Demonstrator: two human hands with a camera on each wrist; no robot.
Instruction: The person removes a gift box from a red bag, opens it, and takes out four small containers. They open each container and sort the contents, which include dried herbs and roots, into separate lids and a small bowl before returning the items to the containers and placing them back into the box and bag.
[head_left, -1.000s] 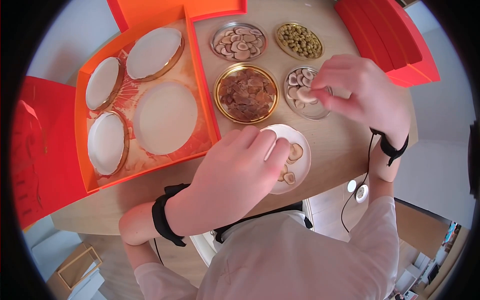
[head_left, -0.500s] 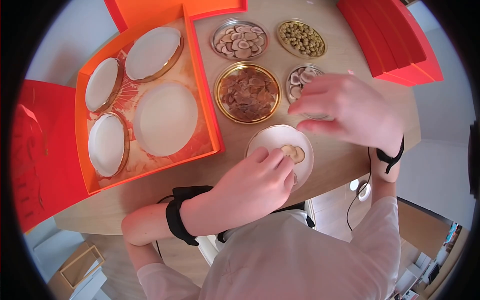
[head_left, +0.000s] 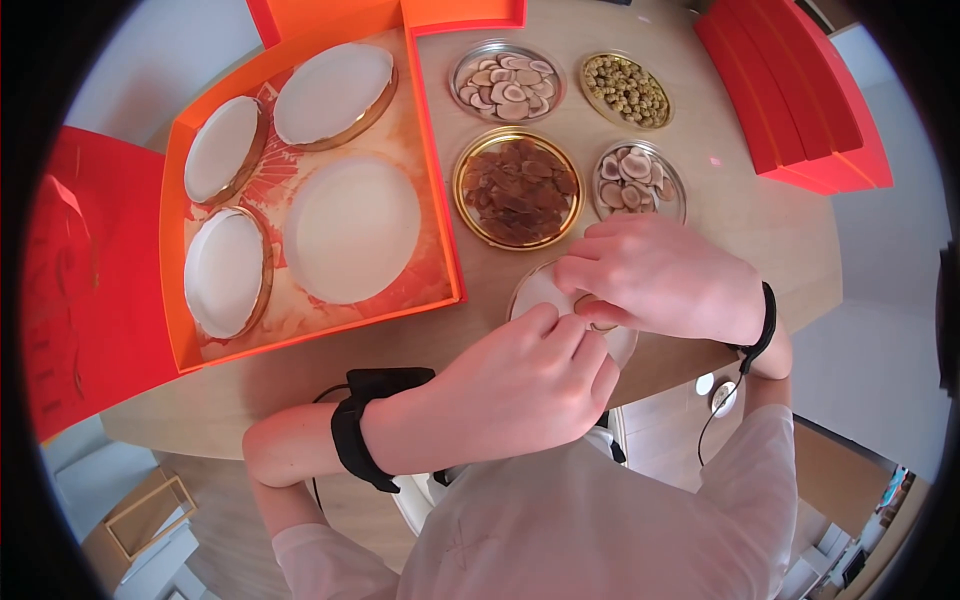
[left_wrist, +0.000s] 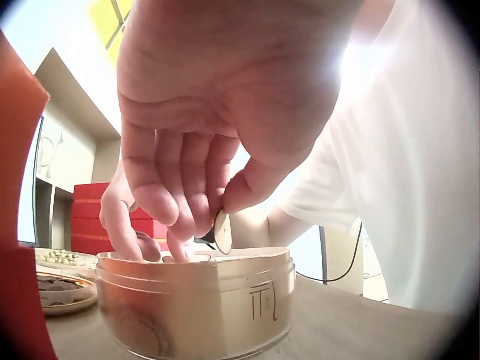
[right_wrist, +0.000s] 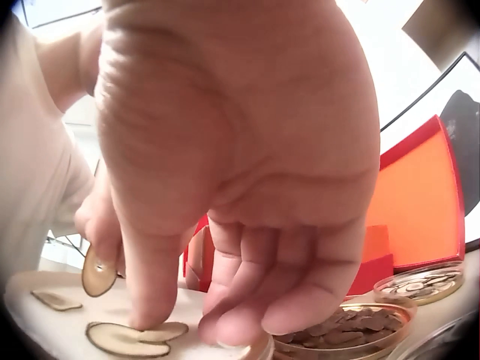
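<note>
A round gold-sided container (left_wrist: 195,307) with a white top stands at the table's front edge. My left hand (head_left: 510,385) is over its near side, pinching a thin pale oval slice (right_wrist: 97,274) with a brown rim between thumb and fingers. On the white surface lie several similar slices (right_wrist: 131,341), two of them overlapping. My right hand (head_left: 665,280) is at the container's far right side. Its thumb (right_wrist: 150,300) presses onto the overlapping slices, while the other fingertips rest apart from the thumb at the white surface. In the head view both hands cover much of the container.
Behind the hands stand a gold-rimmed dish of brown flakes (head_left: 518,190), two dishes of pale slices (head_left: 510,85) (head_left: 635,180) and a dish of yellowish-green buds (head_left: 625,90). An orange box (head_left: 435,190) with round white-topped containers is left; red boxes (head_left: 785,90) stand back right.
My right hand has moved from the dish of small slices down to the white-topped container, uncovering that dish. My left hand has stayed over the container, shifting slightly right.
</note>
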